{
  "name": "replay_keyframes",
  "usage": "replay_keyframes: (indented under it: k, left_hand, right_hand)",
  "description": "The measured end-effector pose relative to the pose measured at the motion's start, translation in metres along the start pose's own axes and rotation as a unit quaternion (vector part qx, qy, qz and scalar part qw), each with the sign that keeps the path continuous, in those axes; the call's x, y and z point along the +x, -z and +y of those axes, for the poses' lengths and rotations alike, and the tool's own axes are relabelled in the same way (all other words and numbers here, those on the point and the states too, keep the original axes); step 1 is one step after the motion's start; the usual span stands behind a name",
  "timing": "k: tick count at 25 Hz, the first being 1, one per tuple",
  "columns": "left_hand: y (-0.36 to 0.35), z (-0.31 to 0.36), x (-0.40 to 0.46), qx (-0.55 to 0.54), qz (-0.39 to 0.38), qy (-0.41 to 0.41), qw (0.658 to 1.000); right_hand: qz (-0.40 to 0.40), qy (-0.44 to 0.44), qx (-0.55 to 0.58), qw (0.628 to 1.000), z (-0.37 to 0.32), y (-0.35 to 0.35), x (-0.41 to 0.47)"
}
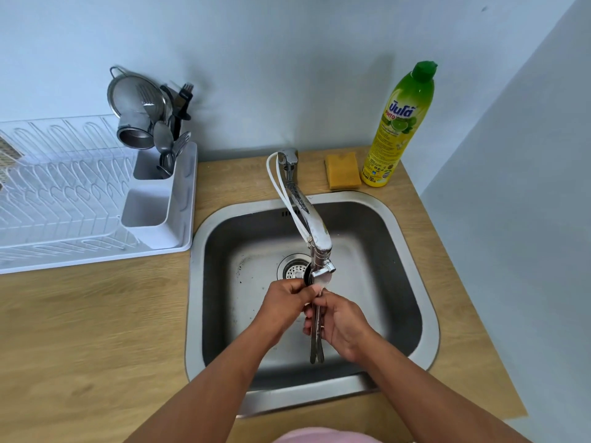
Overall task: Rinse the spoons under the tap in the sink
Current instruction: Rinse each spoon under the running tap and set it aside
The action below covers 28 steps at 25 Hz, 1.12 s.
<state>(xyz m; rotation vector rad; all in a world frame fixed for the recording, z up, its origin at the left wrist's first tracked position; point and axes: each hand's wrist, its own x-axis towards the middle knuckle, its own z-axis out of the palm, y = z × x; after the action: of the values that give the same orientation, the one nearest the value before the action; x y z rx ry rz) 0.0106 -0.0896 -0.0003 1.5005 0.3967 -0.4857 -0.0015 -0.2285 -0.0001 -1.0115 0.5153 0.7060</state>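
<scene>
Over the steel sink (412, 270), both my hands hold a small bundle of metal spoons (316, 343). The handles point down toward me and the bowls sit just under the tap's outlet (323, 263). My right hand (339, 321) wraps the handles from the right. At the bowl ends, my left hand (284, 302) has its fingers closed around the top of the bundle. The spoon bowls are mostly hidden by my fingers and the tap head. I cannot tell whether water is running.
A white dish rack (80, 199) with a cutlery holder (160, 164) full of utensils and a metal strainer stands at the left. Behind the sink lie a yellow sponge (342, 171) and a green dish-soap bottle (399, 129). A wall closes the right side.
</scene>
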Motion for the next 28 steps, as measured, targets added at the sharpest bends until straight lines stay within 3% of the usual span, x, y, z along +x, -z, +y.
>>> replay_keyframes:
  k: [2, 7, 13, 16, 18, 21, 23, 25, 28]
  left_hand:
    - [0.001, 0.003, 0.0, 0.01, -0.019, -0.002, 1.0]
    - [0.002, 0.005, -0.007, -0.012, 0.032, -0.012, 0.999]
    - [-0.004, 0.014, -0.011, -0.044, -0.083, 0.035, 0.995]
    - [-0.013, 0.021, -0.004, 0.019, -0.036, 0.017, 0.999]
    - [-0.019, 0.023, -0.001, 0.051, 0.007, 0.006, 0.999]
    - [-0.022, 0.022, 0.003, 0.05, 0.042, -0.002, 0.998]
    - [-0.023, 0.021, 0.004, 0.073, 0.045, 0.023, 0.996]
    - [-0.022, 0.022, 0.005, 0.07, 0.035, 0.045, 0.996]
    - [-0.017, 0.022, 0.005, -0.001, -0.01, 0.042, 0.999]
  right_hand:
    - [-0.004, -0.008, 0.003, 1.0, -0.002, 0.002, -0.002]
    - [0.015, -0.017, -0.05, 0.998, -0.008, 0.001, -0.001]
    - [-0.013, -0.015, -0.106, 0.994, -0.008, 0.002, 0.005]
    - [0.025, 0.017, -0.159, 0.987, -0.009, 0.001, 0.009]
    - [0.057, 0.048, -0.308, 0.948, -0.017, 0.001, 0.01]
    - [0.027, 0.093, -0.506, 0.857, -0.029, 0.002, 0.007]
    - [-0.012, 0.101, -0.549, 0.83, -0.03, 0.001, 0.004]
    - [-0.032, 0.106, -0.507, 0.855, -0.025, -0.002, 0.002]
    - [0.008, 0.111, -0.396, 0.912, -0.022, -0.003, 0.002]
